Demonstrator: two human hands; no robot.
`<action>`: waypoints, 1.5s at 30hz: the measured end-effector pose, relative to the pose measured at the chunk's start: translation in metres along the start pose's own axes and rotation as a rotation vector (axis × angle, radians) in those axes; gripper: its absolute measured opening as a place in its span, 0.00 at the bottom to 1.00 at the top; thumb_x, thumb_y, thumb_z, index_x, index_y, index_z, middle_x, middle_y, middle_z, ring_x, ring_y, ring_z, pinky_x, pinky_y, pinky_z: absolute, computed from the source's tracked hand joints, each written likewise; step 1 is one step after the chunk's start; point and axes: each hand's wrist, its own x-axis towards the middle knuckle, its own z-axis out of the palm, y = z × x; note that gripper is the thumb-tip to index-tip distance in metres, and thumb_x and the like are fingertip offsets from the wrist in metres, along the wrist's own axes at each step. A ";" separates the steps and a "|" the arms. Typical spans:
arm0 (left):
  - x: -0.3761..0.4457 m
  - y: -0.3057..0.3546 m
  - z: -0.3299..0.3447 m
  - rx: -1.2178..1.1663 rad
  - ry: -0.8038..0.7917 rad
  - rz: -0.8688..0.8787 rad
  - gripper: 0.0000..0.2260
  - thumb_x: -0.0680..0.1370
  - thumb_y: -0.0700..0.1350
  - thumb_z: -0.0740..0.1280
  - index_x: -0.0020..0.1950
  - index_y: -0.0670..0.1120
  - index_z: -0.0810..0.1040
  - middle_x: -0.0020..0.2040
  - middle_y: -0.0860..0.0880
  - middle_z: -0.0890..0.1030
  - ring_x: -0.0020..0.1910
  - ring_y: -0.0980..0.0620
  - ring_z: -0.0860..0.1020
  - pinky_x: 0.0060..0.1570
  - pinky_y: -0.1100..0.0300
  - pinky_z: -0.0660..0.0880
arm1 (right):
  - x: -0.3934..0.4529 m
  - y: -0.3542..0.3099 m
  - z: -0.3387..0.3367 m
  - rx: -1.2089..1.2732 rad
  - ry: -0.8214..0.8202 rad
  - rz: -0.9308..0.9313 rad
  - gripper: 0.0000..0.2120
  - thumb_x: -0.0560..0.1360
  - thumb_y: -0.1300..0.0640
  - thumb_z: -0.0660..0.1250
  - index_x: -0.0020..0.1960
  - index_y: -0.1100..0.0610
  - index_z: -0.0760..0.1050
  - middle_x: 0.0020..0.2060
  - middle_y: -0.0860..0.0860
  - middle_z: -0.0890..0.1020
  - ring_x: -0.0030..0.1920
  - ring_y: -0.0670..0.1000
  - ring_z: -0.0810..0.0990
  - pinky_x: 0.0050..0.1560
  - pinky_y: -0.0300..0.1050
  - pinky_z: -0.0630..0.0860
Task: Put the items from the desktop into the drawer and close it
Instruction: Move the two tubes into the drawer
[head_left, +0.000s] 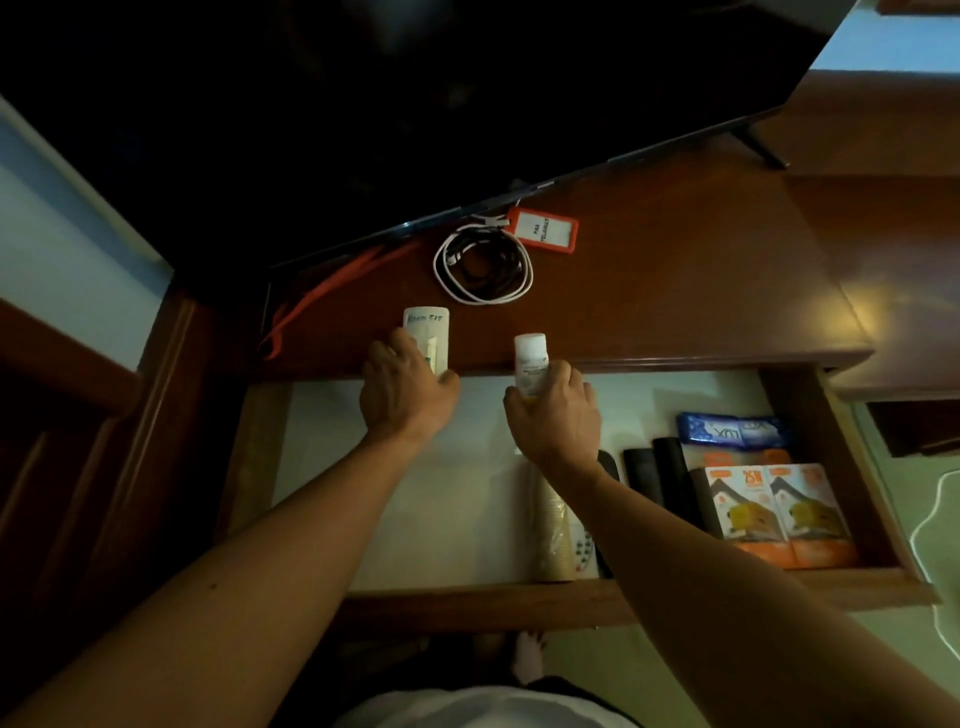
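Reaching over open drawer (852, 478) to desk (675, 291) front edge. Left hand (405, 387) grip partly curled over white remote (427, 332), flat on desk; fingers on lower end, clamp unclear. Right hand (556, 410) grip closed around small white bottle (531, 358), upright at desk edge. Coiled cables (483, 265) and orange tag (543, 230) further back on desk. Drawer holds boxes (774, 512), blue pack (735, 430).

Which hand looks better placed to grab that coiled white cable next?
Probably the left. The left hand rests on the white remote, nearer the coiled cable. The right hand is already closed around a small white bottle, so it is occupied.
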 end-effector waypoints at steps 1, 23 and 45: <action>-0.008 -0.002 0.003 0.005 0.007 0.015 0.30 0.73 0.57 0.71 0.67 0.45 0.64 0.63 0.39 0.71 0.60 0.38 0.74 0.43 0.50 0.75 | -0.008 0.005 0.003 0.030 -0.019 0.004 0.22 0.73 0.42 0.67 0.59 0.55 0.67 0.53 0.53 0.76 0.52 0.55 0.74 0.47 0.54 0.76; -0.089 -0.056 0.090 0.026 -0.474 -0.099 0.41 0.74 0.58 0.72 0.78 0.51 0.52 0.66 0.40 0.66 0.62 0.38 0.72 0.53 0.47 0.76 | -0.025 0.009 0.042 -0.240 -0.523 -0.150 0.33 0.71 0.51 0.74 0.67 0.55 0.58 0.58 0.60 0.73 0.49 0.62 0.80 0.41 0.51 0.78; -0.048 -0.063 0.093 0.020 -0.629 0.065 0.32 0.76 0.55 0.72 0.77 0.55 0.63 0.67 0.41 0.68 0.60 0.40 0.76 0.57 0.52 0.75 | -0.014 0.021 0.040 -0.688 -0.586 -0.492 0.21 0.77 0.40 0.65 0.63 0.53 0.76 0.60 0.53 0.76 0.64 0.57 0.69 0.61 0.54 0.68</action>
